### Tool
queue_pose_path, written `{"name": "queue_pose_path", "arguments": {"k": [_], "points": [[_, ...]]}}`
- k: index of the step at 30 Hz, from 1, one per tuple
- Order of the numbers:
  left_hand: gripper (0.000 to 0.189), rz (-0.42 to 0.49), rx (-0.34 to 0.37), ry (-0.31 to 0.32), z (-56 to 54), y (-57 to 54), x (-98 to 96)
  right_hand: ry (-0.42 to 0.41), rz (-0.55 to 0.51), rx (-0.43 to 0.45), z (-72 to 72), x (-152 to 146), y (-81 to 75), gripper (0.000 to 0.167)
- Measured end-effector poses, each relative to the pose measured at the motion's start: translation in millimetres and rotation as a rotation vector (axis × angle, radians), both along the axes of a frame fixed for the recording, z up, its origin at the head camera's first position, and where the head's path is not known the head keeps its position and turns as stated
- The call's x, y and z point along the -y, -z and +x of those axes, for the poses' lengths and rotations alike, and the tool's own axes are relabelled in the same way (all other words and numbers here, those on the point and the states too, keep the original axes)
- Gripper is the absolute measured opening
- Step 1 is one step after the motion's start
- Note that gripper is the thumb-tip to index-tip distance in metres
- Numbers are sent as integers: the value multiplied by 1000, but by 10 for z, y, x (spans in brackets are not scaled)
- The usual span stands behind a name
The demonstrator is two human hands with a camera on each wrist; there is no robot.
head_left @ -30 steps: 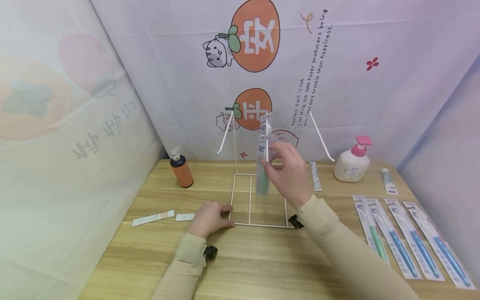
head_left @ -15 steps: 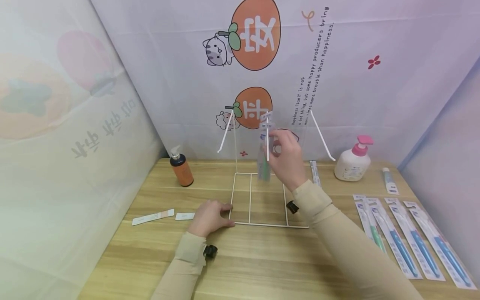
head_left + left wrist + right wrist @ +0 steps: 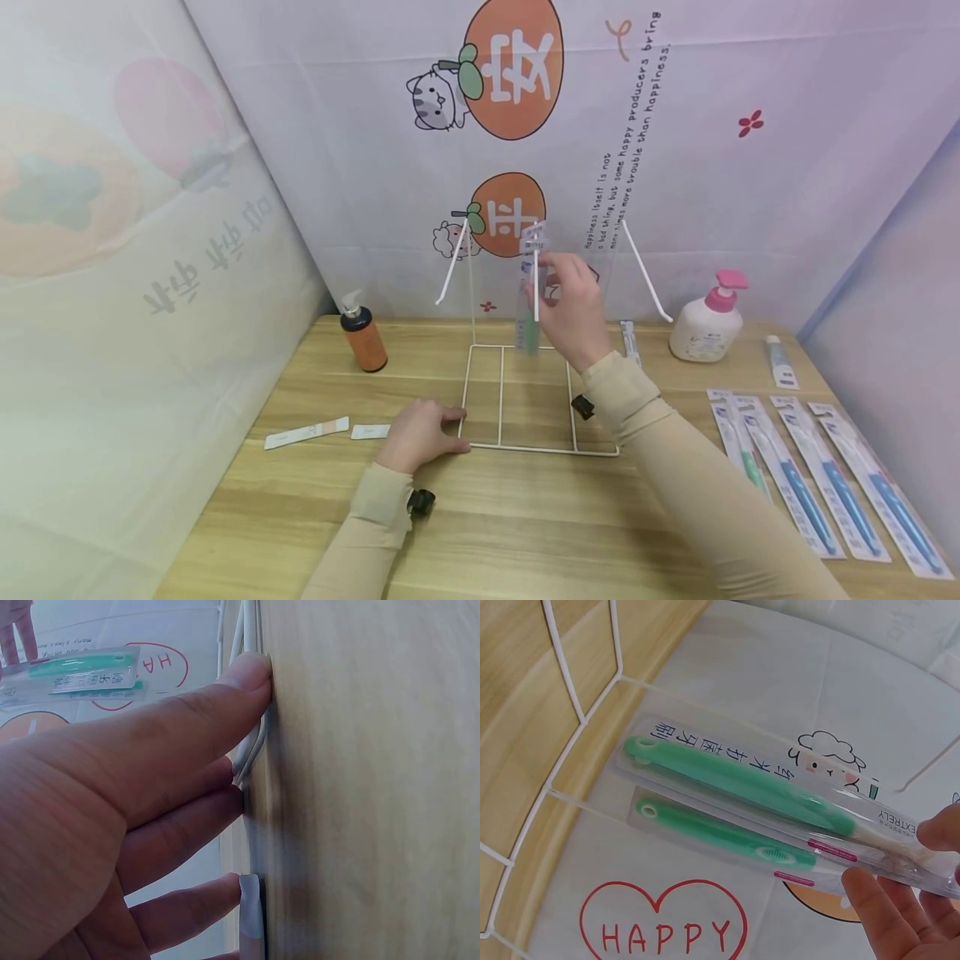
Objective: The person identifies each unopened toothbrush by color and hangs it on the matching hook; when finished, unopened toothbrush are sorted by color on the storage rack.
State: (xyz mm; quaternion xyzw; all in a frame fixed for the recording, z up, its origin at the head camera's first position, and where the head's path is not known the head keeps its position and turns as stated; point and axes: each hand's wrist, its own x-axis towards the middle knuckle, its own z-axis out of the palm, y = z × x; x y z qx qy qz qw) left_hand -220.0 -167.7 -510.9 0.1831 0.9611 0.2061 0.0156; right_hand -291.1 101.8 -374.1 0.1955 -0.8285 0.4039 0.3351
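A white wire display rack [image 3: 540, 451] stands on the table, three hooks sticking out at its top. My left hand [image 3: 416, 437] holds the front left corner of its base, thumb and fingers about the wire [image 3: 253, 735]. My right hand [image 3: 576, 312] pinches a packaged green toothbrush [image 3: 742, 784] near its card top. That package hangs along the middle hook [image 3: 536, 287], handle down. Close behind it hangs a second packaged green toothbrush [image 3: 727, 836]. In the head view the two packs overlap. The left hook [image 3: 452, 262] and right hook [image 3: 643, 271] carry nothing.
On the right lie several packaged toothbrushes [image 3: 806, 496], one green, others blue. Behind them are a white pump bottle [image 3: 705, 333] and a small tube [image 3: 782, 362]. An orange pump bottle [image 3: 365, 340] and two slim packets [image 3: 306, 433] are on the left. Printed cloth [image 3: 360, 167] hangs behind.
My right hand has moved up and back along the middle hook, bringing the front toothbrush package closer to the one behind. My left hand stays at the rack's corner.
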Motion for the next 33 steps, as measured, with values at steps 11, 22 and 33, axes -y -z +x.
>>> {"name": "queue_pose_path", "arguments": {"k": [11,22,33], "points": [[56,-8,-6,-1,13,-20,31,-31,-43,12,2,1,32,44],[57,-20,-4,3,12,-26,-2,-57,-17,43,361,-551,379,57],[58,-7,12,-12,16,-21,-1,0,130,221,721,-1543,880,64]]}}
